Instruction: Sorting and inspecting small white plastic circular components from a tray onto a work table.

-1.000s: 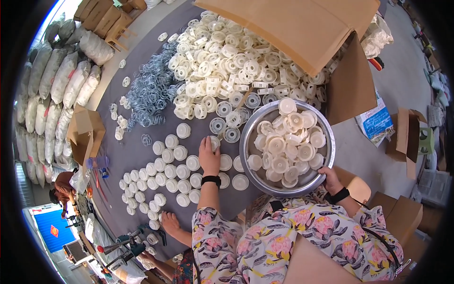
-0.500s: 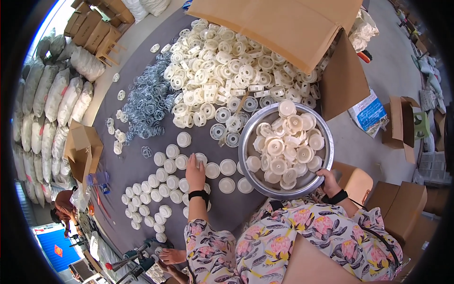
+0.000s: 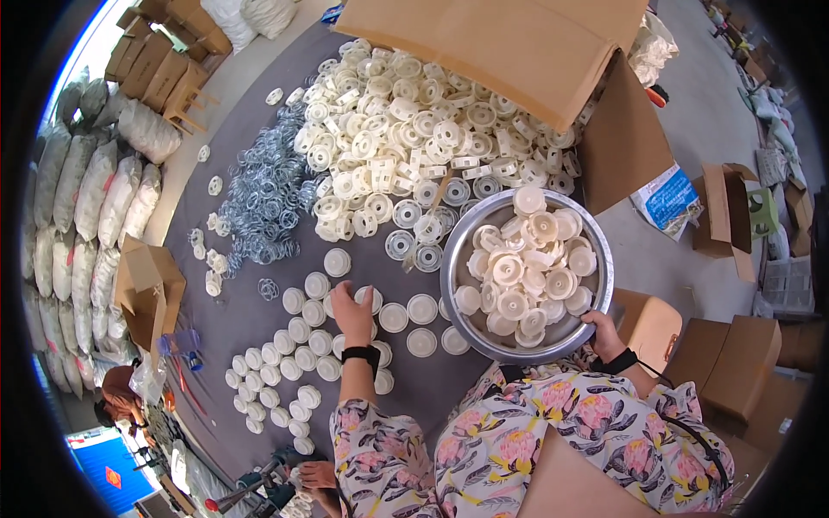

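White plastic discs (image 3: 304, 345) lie flat in loose rows on the grey mat (image 3: 432, 388), faces up, spreading from the middle of the head view out toward 8 o'clock. Being round, they have no long axis to speak of; the rows themselves run roughly from 2 o'clock down to 8 o'clock. The left hand (image 3: 352, 312) rests palm down on the upper end of these rows, fingers spread over one disc (image 3: 370, 298); whether it pinches that disc or merely presses on it I cannot tell, since the hand covers most of it. The right hand (image 3: 602, 332) clasps the near rim of a steel bowl (image 3: 458, 246) at about 4 o'clock from centre. The bowl is filled with jumbled white discs, some tilted on edge.

Beyond the bowl, toward 12 o'clock, a big heap of white spoked wheels (image 3: 406, 129) fills the mat, partly roofed by a cardboard box flap (image 3: 501, 43) that hides its far edge. At 10 o'clock sits a pile of blue-grey metal rings (image 3: 263, 194). Nothing lies between the left hand and the rows.

White sacks (image 3: 86, 207) line the rim at 9 o'clock, bent by the lens. Open cartons (image 3: 734, 216) stand at 3 o'clock. The floral sleeves (image 3: 518, 449) cut off the mat at 6 o'clock. Another person's bare foot (image 3: 318, 473) shows near 7 o'clock, small and blurred.
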The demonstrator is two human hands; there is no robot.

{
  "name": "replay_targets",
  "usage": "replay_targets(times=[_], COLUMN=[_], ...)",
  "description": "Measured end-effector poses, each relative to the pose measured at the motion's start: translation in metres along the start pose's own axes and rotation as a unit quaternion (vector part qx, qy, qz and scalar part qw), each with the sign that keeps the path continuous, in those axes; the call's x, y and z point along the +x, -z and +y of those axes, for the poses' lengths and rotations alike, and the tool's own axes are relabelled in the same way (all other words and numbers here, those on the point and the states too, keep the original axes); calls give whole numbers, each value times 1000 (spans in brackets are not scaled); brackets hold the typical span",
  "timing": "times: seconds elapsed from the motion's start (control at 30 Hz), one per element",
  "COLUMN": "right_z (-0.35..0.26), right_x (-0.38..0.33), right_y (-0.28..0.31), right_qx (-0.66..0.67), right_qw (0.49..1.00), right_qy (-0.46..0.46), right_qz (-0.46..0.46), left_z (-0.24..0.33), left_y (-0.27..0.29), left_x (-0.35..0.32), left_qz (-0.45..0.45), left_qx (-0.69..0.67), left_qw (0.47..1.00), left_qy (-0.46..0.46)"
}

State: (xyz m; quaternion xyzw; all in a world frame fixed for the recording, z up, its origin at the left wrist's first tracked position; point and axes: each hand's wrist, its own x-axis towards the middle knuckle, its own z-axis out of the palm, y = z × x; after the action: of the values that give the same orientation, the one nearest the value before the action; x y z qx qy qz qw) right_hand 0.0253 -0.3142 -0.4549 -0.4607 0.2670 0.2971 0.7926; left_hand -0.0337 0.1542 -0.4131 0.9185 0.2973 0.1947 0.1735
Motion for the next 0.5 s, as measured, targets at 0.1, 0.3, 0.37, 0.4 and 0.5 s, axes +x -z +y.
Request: replay_targets(times=[0.1, 0.3, 0.37, 0.4, 0.5], right_z=[-4, -4, -13, -17, -30], right_x=[-5, 13, 19, 22, 36], right_y=[0, -8, -9, -9, 0], right_qx=[-29, -37, -43, -47, -65], right_qw=[999, 996, 995, 994, 988], right_qy=[-15, -18, -24, -29, -76], right_qz=[-13, -81, -87, -90, -117], left_z=[79, 176, 179, 180, 178], left_y=[4, -23, -36, -38, -37], left_x=[2, 6, 9, 9, 6], left_qz=[-47, -184, -251, -249, -336], left_qx=[-162, -156, -131, -126, -196], left_qw=[982, 938, 931, 933, 886], left_qy=[-86, -248, -231, -227, -254])
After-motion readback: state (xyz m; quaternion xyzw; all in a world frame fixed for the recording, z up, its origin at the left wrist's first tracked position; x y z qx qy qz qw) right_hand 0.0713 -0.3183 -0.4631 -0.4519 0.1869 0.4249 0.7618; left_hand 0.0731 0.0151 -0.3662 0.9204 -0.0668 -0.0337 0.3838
